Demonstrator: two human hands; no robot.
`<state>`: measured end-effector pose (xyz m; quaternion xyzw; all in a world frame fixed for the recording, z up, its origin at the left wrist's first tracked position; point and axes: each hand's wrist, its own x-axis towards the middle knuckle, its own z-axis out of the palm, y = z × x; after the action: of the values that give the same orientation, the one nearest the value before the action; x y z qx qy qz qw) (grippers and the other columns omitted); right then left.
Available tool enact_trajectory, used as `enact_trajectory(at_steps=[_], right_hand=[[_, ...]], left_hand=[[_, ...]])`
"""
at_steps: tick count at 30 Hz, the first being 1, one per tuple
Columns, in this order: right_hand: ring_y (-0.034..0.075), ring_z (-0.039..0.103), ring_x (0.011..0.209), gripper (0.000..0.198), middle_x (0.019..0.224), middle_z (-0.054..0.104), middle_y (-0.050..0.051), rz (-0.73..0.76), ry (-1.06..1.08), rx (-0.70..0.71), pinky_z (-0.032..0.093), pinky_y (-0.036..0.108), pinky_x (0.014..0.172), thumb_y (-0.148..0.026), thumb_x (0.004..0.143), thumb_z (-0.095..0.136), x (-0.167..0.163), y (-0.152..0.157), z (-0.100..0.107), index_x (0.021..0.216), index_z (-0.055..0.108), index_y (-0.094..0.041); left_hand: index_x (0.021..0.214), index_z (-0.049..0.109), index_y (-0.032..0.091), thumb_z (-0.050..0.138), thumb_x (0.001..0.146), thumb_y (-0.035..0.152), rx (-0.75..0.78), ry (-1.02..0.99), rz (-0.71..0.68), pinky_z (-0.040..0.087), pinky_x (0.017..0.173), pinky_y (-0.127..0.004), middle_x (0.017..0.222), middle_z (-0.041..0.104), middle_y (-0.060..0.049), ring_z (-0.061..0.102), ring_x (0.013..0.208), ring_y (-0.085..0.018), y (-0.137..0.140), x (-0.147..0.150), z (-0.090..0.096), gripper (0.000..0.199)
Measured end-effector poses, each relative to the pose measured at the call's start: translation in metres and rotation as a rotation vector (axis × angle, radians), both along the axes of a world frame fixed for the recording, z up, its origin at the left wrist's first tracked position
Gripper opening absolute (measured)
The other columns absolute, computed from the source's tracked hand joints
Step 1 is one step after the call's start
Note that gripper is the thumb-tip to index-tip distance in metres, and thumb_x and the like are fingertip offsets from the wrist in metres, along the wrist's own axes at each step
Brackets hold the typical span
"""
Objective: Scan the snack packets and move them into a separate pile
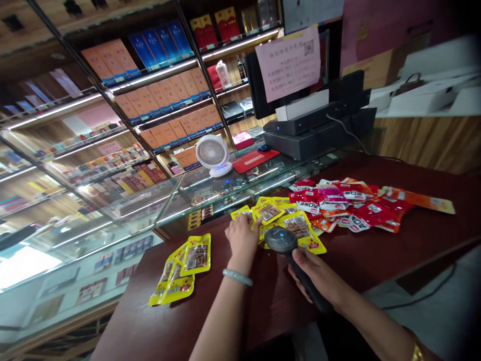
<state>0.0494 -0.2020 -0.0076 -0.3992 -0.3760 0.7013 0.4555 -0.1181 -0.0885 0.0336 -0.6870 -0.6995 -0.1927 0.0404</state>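
Note:
My right hand (317,276) is wrapped around the handle of a dark barcode scanner (281,239), whose head shows a small blue light. My left hand (242,238), with a pale bangle at the wrist, reaches over the left edge of a pile of yellow snack packets (296,226). Its thumb stands apart from the fingers, and the fingertips rest at a packet there. The scanner head is just right of this hand, over the pile's near edge. Several more yellow packets (196,254) lie overlapped in a separate group to the left.
Red, white and orange packets (349,200) are heaped right of the yellow pile on the dark red table (240,321). Beyond stand a glass counter (176,200), a white fan (213,153), a monitor with a pink notice (289,62), and shelves of boxed goods (165,100).

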Motion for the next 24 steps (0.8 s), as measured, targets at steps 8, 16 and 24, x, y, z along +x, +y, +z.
enact_trajectory(at_steps=[8, 16, 24], right_hand=[[0.004, 0.041, 0.035, 0.056, 0.058, 0.05, -0.009, -0.068, 0.021, -0.056, 0.031, 0.015, 0.032, -0.077, 0.075, 0.057, 0.017, -0.001, 0.002, 0.087, 0.045, -0.024], [0.004, 0.04, 0.036, 0.057, 0.058, 0.048, -0.01, -0.06, 0.013, -0.048, 0.032, 0.014, 0.032, -0.077, 0.076, 0.055, 0.017, 0.0, 0.002, 0.09, 0.045, -0.023], [0.004, 0.04, 0.035, 0.057, 0.057, 0.048, -0.009, -0.036, 0.005, -0.02, 0.031, 0.015, 0.031, -0.077, 0.074, 0.058, 0.008, -0.002, 0.003, 0.087, 0.044, -0.023]], left_hand=[[0.147, 0.034, 0.01, 0.047, 0.079, 0.071, -0.165, 0.044, 0.048, 0.009, 0.116, -0.058, 0.155, 0.031, -0.023, 0.012, 0.148, -0.038, 0.039, 0.026, -0.02, 0.092], [0.138, 0.05, 0.031, 0.063, 0.077, 0.054, -0.154, 0.1, -0.068, 0.006, 0.116, -0.059, 0.158, 0.032, -0.007, 0.012, 0.149, -0.034, 0.022, 0.009, -0.027, 0.067], [0.091, 0.068, 0.025, 0.054, 0.089, 0.036, -0.072, -0.073, -0.044, 0.039, 0.085, -0.034, 0.093, 0.072, -0.006, 0.063, 0.095, -0.023, 0.001, -0.001, -0.01, 0.018]])
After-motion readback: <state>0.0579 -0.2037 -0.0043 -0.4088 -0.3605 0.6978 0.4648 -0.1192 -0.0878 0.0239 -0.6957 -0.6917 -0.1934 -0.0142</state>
